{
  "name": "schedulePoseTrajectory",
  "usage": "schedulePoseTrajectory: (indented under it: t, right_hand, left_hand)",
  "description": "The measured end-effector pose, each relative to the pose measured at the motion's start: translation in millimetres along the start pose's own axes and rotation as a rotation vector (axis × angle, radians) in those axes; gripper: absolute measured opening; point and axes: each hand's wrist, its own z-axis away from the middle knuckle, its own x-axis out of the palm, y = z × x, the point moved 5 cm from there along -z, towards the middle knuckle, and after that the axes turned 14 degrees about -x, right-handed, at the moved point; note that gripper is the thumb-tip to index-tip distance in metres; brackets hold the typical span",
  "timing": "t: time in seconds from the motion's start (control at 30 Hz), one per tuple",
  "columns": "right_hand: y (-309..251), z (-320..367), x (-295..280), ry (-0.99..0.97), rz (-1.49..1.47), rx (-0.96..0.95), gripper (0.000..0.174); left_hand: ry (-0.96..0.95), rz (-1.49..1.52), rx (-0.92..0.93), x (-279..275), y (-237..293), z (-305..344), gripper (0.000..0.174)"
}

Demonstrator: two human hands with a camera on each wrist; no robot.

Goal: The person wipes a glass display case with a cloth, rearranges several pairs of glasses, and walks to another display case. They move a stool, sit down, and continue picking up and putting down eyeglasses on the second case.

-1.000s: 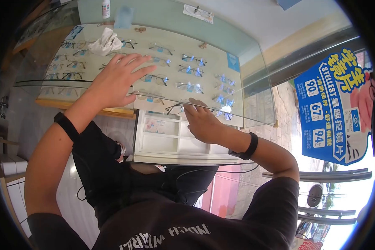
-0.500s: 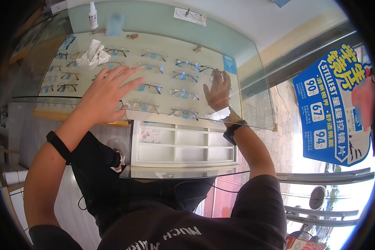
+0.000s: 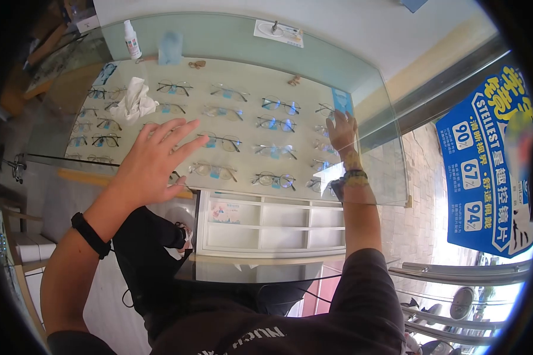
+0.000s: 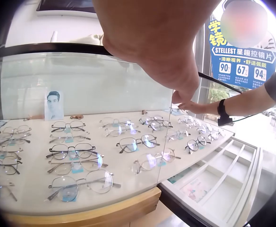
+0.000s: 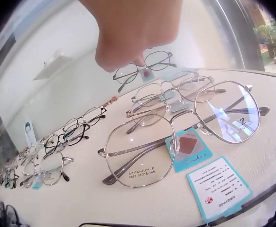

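Note:
My right hand [image 3: 342, 133] reaches inside the glass display case [image 3: 405, 195], at its back right corner. Between its fingertips it pinches a pair of eyeglasses [image 5: 157, 60] near the bridge, the frame close over the white display board [image 3: 237, 77]. Other eyeglasses [image 5: 140, 151] with blue tags lie just in front of that hand. My left hand [image 3: 154, 160] is over the case's top glass near the front edge, fingers spread and fairly straight. Under it, rows of eyeglasses [image 4: 71, 150] stand on the board.
A crumpled white cloth [image 3: 135, 102] and a spray bottle [image 3: 132, 40] are on the left part of the case. A white compartment drawer [image 3: 266, 255] stands pulled out at the front. On the right is a blue lens sign [image 3: 479, 171] by the doorway.
My right hand has carried the eyeglasses from the case's front edge over the drawer to the back right corner of the board. My left hand has stayed near the same place.

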Motion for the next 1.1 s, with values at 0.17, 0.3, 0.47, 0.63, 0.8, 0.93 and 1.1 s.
schedulePoseTrajectory:
  t: [0.17,0.3,0.47,0.63,0.8,0.93,1.1]
  right_hand:
    - [19.6,10.4,25.2,-0.075,0.079,-0.057,0.034]
    - [28.9,15.7,47.8,-0.130,0.110,-0.113,0.036]
    - [29.5,13.9,58.7,-0.186,0.090,-0.078,0.039]
    - [8.0,-5.8,22.1,-0.201,0.125,-0.002,0.041]
    - [-66.0,-35.3,-16.3,0.017,0.083,-0.146,0.045]
    - [-151.4,-49.7,-40.7,0.016,0.015,-0.256,0.047]
    - [-260.6,-34.7,-79.8,-0.115,-0.274,-0.623,0.048]
  left_hand:
    - [-0.005,-0.014,0.005,1.3,-0.2,-0.7,0.084]
    - [-0.024,-0.018,-0.018,0.5,0.3,-2.0,0.081]
    - [-0.031,-0.019,-0.017,1.0,-0.1,-1.9,0.083]
    - [-0.022,-0.024,-0.005,2.5,-0.8,-1.1,0.085]
    - [-0.009,-0.013,0.000,0.9,-1.4,1.0,0.084]
    - [-0.009,-0.014,0.007,3.1,-3.5,3.4,0.085]
    - [0.010,-0.013,0.019,3.0,-5.8,6.5,0.087]
